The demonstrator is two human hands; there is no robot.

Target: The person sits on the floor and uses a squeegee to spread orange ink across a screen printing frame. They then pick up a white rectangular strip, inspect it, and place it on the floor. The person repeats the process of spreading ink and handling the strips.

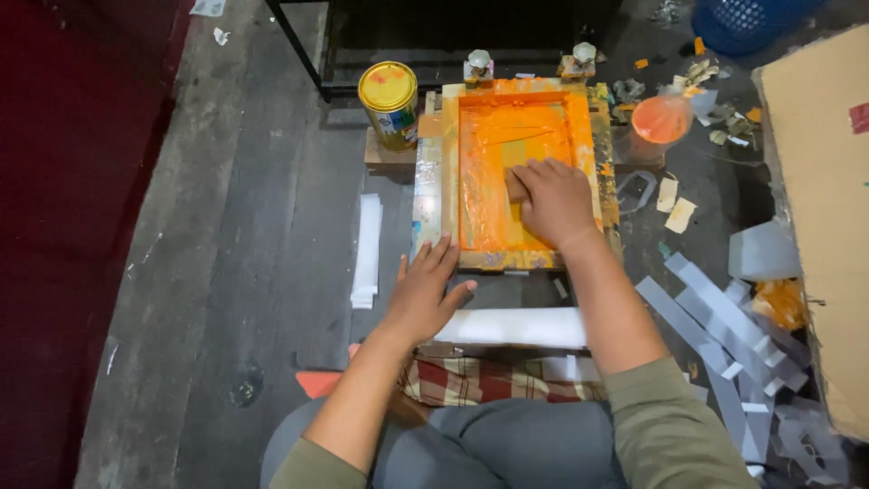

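Observation:
A wooden screen-printing frame [433, 186] lies flat on the dark floor, its mesh covered in orange ink. My right hand [554, 201] is inside the frame, gripping a small wooden squeegee [516, 186] pressed on the inked mesh. My left hand [424, 292] rests flat, fingers spread, on the frame's near left corner. Two metal hinge clamps [479, 65] hold the frame's far edge.
A yellow-lidded tin [388, 101] stands left of the frame. A stack of white strips [367, 249] lies to the left, and a white sheet [511, 328] sits near my knees. An orange-filled plastic bag [661, 119], grey paper strips [715, 317] and cardboard [824, 181] lie right.

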